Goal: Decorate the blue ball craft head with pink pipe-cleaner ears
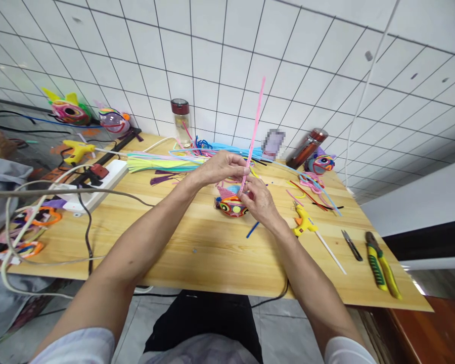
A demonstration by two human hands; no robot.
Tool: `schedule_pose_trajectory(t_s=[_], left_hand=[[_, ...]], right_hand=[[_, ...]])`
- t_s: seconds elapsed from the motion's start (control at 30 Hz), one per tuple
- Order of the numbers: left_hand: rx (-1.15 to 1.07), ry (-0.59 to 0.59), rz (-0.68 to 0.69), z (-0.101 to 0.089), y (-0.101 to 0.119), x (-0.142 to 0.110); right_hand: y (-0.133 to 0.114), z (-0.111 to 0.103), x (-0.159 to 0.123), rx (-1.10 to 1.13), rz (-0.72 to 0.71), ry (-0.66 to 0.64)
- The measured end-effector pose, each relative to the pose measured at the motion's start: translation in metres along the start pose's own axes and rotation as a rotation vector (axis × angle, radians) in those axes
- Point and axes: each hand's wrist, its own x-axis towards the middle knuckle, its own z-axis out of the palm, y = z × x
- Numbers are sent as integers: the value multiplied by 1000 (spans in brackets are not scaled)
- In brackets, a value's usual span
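Observation:
Between the fingers of both hands stands a pink pipe cleaner (255, 121), nearly upright. My left hand (225, 166) pinches it a little above its lower end. Lower down, my right hand (260, 199) grips the bottom of the same stem with thumb and fingers. Just below the hands, a colourful pipe-cleaner fish figure (231, 207) with round eyes and a pink pointed ear or fin sits on the wooden table (205, 268). My right hand partly hides its right side. A short blue stem (252, 230) lies beside it.
A yellow glue gun (305, 222), small snips (352, 245) and pliers (381, 265) lie to the right. Bundled pipe cleaners (163, 163), a glass bottle (181, 121) and a thermos (307, 147) are at the back. A white power strip (98, 189) and cables occupy the left.

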Motion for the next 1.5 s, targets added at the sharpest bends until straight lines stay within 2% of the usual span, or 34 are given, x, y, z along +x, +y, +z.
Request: schedule_pose_trajectory(t_s=[0.3,0.53,0.87,1.07,1.2,1.5], left_hand=[[3,5,0,-1,-2,1],[-97,22,-28,0,2,3],[-164,58,47,-2,7,8],[-174,138,48,-3,8,13],[-175,170,102,-3,14,16],[-143,386,233,0,49,32]], right_hand=[[0,2,0,-23,-8,10],[-5,-1,1,3,-5,-7],[-4,1,0,4,-29,23],[-1,2,0,15,-16,20],[-1,2,0,8,-23,26],[-2,0,0,7,-5,-7]])
